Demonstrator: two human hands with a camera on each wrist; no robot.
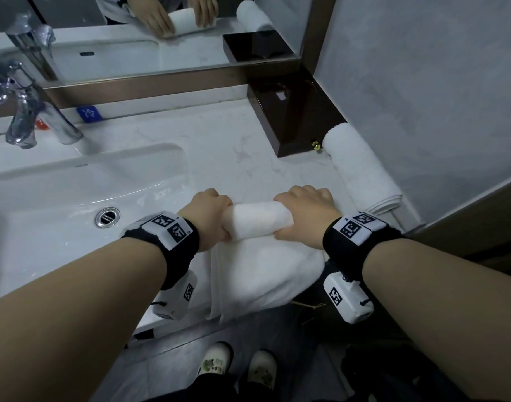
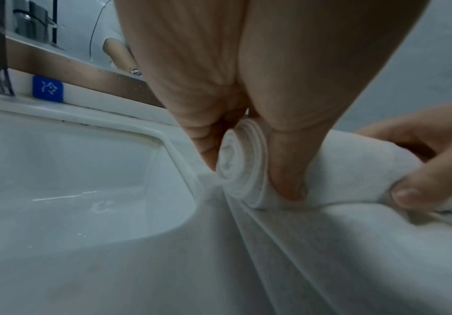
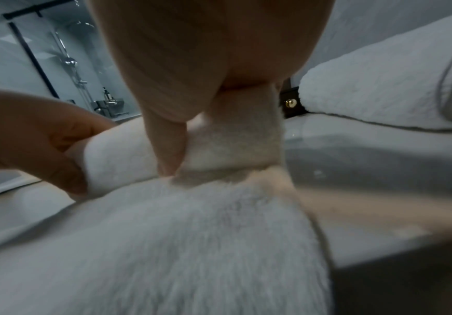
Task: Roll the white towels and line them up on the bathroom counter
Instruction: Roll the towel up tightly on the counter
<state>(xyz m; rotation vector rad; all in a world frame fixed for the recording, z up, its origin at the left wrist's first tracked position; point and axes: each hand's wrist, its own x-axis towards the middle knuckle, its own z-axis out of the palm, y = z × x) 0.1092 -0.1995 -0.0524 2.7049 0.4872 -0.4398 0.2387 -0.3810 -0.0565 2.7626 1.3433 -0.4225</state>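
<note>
A white towel [image 1: 257, 220] lies partly rolled at the counter's front edge, its flat unrolled part [image 1: 265, 274] hanging toward me over the edge. My left hand [image 1: 216, 217] grips the roll's left end, thumb under and fingers over; the spiral end [image 2: 242, 162] shows in the left wrist view. My right hand [image 1: 302, 216] grips the right end [image 3: 235, 145] the same way. A second rolled white towel [image 1: 361, 169] lies along the right wall.
The white sink basin [image 1: 59, 216] with its drain [image 1: 107, 217] is to the left, the chrome tap [image 1: 25, 111] behind it. A dark brown box [image 1: 294, 117] stands in the back right corner under the mirror [image 1: 132, 39]. Marble counter [image 1: 219, 149] lies beyond the towel.
</note>
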